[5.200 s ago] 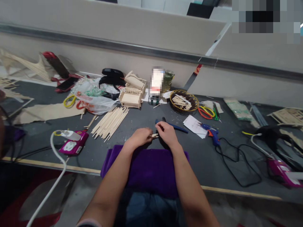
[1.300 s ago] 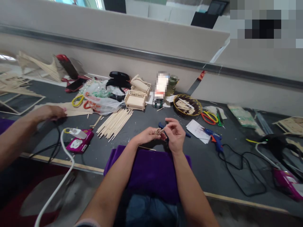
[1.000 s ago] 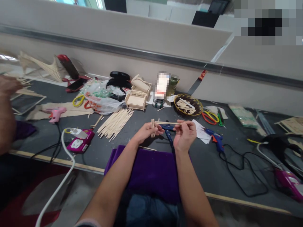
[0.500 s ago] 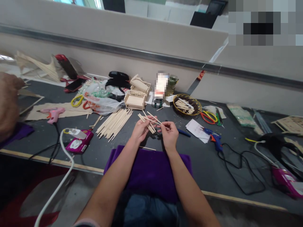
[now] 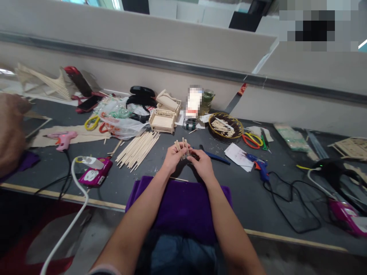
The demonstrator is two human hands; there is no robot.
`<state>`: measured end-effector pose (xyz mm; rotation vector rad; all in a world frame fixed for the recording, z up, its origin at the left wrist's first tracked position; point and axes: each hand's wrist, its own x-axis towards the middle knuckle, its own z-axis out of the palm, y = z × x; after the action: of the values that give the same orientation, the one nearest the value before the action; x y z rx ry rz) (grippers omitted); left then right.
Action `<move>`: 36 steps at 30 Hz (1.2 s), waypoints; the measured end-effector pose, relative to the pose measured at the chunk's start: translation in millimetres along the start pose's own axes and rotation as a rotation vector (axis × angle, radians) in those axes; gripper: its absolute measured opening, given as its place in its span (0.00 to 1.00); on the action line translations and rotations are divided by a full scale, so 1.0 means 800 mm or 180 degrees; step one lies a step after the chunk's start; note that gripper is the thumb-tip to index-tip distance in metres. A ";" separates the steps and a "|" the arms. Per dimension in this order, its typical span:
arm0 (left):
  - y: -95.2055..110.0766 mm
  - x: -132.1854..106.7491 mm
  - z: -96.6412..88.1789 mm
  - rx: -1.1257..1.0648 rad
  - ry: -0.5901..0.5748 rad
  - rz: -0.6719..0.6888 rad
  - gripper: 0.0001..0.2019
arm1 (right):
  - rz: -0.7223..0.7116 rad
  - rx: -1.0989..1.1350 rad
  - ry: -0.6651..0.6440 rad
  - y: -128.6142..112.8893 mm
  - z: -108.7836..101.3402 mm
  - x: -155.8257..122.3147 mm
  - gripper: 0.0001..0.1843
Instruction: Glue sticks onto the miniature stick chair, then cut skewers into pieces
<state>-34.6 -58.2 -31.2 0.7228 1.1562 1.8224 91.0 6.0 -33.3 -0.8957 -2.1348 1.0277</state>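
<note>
Several thin wooden sticks (image 5: pixel 186 145) stand nearly upright in front of me. My left hand (image 5: pixel 172 157) is closed around them, its thumb across the front. My right hand (image 5: pixel 203 163) is closed beside it, with thumb and fingertips at the lower ends of the sticks on the right. Fingers partly cover the lower ends. To the left of my hands lies a spread of longer wooden sticks (image 5: pixel 138 151). Beneath my forearms is a purple cloth (image 5: pixel 183 206), and a single stick lies at its far edge.
A small wooden model (image 5: pixel 163 121) and a wicker basket (image 5: pixel 242 128) with short sticks stand at the back. A pink glue gun (image 5: pixel 63 139) lies left and a blue glue gun (image 5: pixel 261 168) right, both with cords. Another person's hand (image 5: pixel 11 130) is at far left.
The sticks have turned from lying crossed and slanted to nearly upright. My right hand has come closer to my left, bringing its stick in with the others.
</note>
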 end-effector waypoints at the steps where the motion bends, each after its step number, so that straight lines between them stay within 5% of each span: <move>1: -0.002 0.000 0.000 0.0055 -0.0050 -0.0020 0.17 | 0.0013 0.0133 0.0087 0.000 -0.002 0.001 0.15; 10: -0.004 -0.003 0.001 0.0397 -0.0526 -0.0472 0.18 | -0.0242 0.0900 0.0750 -0.006 -0.004 0.001 0.09; 27: -0.001 0.003 -0.017 -0.0072 -0.0094 -0.0735 0.20 | -0.0357 0.0647 0.0237 0.006 -0.013 0.003 0.12; 33: 0.013 -0.003 -0.016 0.0395 -0.0377 -0.0802 0.17 | -0.0297 0.0587 0.0211 0.011 -0.012 0.003 0.12; 36: 0.027 -0.010 -0.020 0.0936 -0.0893 -0.0756 0.16 | -0.0142 0.0681 0.0210 0.012 -0.013 0.006 0.13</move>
<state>-51.0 -76.8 -18.0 0.9327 1.2732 1.3219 99.2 18.5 -34.6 -0.7651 -1.9388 1.1619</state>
